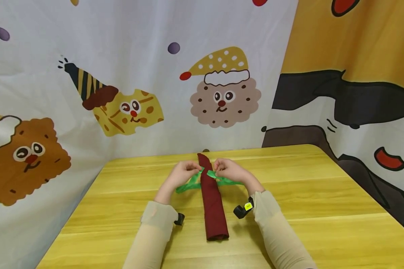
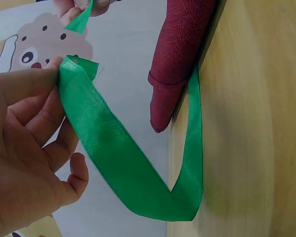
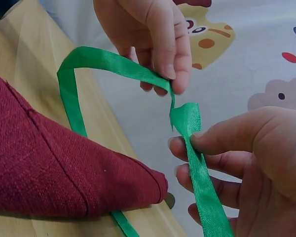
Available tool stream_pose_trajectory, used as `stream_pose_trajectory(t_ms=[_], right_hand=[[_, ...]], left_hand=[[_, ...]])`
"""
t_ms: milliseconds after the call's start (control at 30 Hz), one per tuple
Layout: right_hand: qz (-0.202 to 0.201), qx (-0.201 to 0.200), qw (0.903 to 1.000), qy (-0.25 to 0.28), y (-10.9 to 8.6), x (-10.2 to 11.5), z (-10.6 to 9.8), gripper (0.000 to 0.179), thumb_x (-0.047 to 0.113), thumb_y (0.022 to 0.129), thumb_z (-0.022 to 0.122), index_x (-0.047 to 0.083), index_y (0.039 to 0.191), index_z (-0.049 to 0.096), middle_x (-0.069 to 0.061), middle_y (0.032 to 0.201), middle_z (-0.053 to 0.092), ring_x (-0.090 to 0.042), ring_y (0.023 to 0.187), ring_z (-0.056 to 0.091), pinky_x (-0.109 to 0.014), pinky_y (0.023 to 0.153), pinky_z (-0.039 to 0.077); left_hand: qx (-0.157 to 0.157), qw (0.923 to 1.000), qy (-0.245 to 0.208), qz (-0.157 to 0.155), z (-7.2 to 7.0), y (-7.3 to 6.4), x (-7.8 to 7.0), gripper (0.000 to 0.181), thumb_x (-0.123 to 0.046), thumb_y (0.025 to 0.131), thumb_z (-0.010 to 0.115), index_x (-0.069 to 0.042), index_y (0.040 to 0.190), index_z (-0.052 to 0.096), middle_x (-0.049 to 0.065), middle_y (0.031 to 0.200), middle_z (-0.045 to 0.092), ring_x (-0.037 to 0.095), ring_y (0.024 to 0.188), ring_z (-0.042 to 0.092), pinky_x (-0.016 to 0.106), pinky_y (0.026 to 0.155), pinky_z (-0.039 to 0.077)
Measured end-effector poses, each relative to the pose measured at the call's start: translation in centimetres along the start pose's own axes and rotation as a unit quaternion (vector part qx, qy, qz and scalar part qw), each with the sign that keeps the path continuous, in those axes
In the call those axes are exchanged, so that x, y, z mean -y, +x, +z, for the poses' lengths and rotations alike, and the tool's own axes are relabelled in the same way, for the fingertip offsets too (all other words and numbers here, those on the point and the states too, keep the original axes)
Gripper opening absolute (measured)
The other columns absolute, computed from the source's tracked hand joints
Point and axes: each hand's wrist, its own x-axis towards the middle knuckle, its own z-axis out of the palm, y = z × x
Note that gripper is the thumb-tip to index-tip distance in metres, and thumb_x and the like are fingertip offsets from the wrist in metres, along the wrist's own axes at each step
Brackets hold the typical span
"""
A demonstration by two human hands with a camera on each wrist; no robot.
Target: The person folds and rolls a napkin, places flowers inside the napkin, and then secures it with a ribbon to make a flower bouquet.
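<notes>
A dark red cloth [image 1: 214, 209], rolled into a long tapering shape, lies lengthwise on the table, its narrow tip pointing away. Beneath it passes a green ribbon [image 2: 108, 138], whose two ends rise on either side. Thumb and fingertips of my left hand [image 1: 182, 173] pinch one end above the roll's left side. On the other side, my right hand [image 1: 232, 170] pinches the other end between thumb and forefinger. The right wrist view shows both ribbon ends close together in the air, with the right hand's thumb [image 3: 227, 133] pressed on the ribbon.
The wooden table [image 1: 128, 224] reaches to a printed curtain [image 1: 134, 45] with cartoon biscuits and cheese along its back edge. Dark wrist devices sit at both cuffs, the right one [image 1: 243, 210] bearing a yellow label.
</notes>
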Motion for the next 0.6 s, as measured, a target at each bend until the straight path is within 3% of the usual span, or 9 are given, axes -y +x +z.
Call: stream_pose_trajectory(t_ms=[133, 267, 433, 600], right_hand=[[-0.005, -0.003, 1.0, -0.003, 0.1, 0.2, 0.2, 0.007, 0.0, 0.091, 0.056, 0.001, 0.093, 0.05, -0.016, 0.073, 0.055, -0.04, 0.066, 0.046, -0.033, 0.059, 0.04], [-0.01, -0.01, 0.9999, 0.002, 0.3, 0.5, 0.8, 0.008, 0.002, 0.092, 0.058, 0.001, 0.095, 0.05, -0.012, 0.075, 0.054, -0.036, 0.066, 0.045, -0.031, 0.059, 0.038], [-0.017, -0.011, 0.9998, 0.008, 0.7, 0.5, 1.5, 0.009, 0.002, 0.092, 0.058, 0.002, 0.097, 0.051, -0.005, 0.078, 0.057, -0.025, 0.07, 0.051, -0.033, 0.064, 0.043], [-0.008, -0.034, 0.9994, -0.003, 0.8, 0.5, 1.9, 0.013, 0.005, 0.096, 0.053, 0.001, 0.108, 0.055, -0.011, 0.095, 0.06, -0.02, 0.079, 0.055, -0.033, 0.07, 0.046]], left_hand=[[0.011, 0.9999, 0.001, -0.002, 0.0, 0.0, -0.2, 0.018, -0.022, 0.096, 0.063, -0.011, 0.106, 0.073, -0.001, 0.103, 0.069, 0.014, 0.091, 0.061, 0.036, 0.08, 0.049], [0.035, 0.9994, 0.003, 0.001, 0.1, 0.0, -0.5, 0.02, -0.032, 0.093, 0.067, -0.015, 0.102, 0.074, -0.003, 0.1, 0.069, 0.014, 0.091, 0.062, 0.036, 0.079, 0.05], [0.053, 0.9985, 0.005, 0.007, 0.4, -0.2, -0.7, 0.016, -0.027, 0.092, 0.068, -0.013, 0.097, 0.073, -0.003, 0.093, 0.068, 0.014, 0.086, 0.061, 0.035, 0.078, 0.05], [0.055, 0.9984, -0.009, 0.004, 0.6, -0.2, -0.8, 0.012, -0.021, 0.093, 0.067, -0.01, 0.095, 0.072, -0.002, 0.091, 0.068, 0.014, 0.085, 0.06, 0.035, 0.079, 0.048]])
